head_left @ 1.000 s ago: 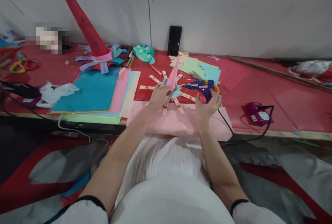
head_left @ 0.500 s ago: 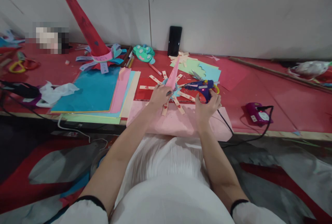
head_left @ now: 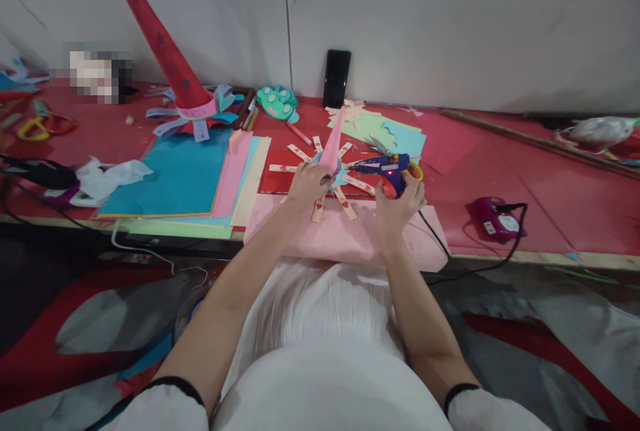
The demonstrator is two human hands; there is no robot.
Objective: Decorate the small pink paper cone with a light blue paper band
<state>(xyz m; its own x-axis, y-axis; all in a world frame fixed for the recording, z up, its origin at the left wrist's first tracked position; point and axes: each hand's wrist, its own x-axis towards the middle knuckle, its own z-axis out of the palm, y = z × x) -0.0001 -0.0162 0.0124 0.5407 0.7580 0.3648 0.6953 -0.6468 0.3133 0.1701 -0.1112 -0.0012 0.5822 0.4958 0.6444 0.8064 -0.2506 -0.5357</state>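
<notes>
A pink paper cone stands on a blue round base, with cream paper strips marked with red hearts spreading out around it. My left hand is closed on the lower part of the cone. In my right hand is a blue glue gun, its nozzle pointing left at the cone's base. The gun's black cord runs down from the hand to the right. Beneath the strips lie a red sheet and a pink sheet.
Coloured sheets and a tall red cone hat are on the left. A phone leans on the wall behind. Scissors lie behind the glue gun. A purple power adapter sits right; a long stick lies behind it.
</notes>
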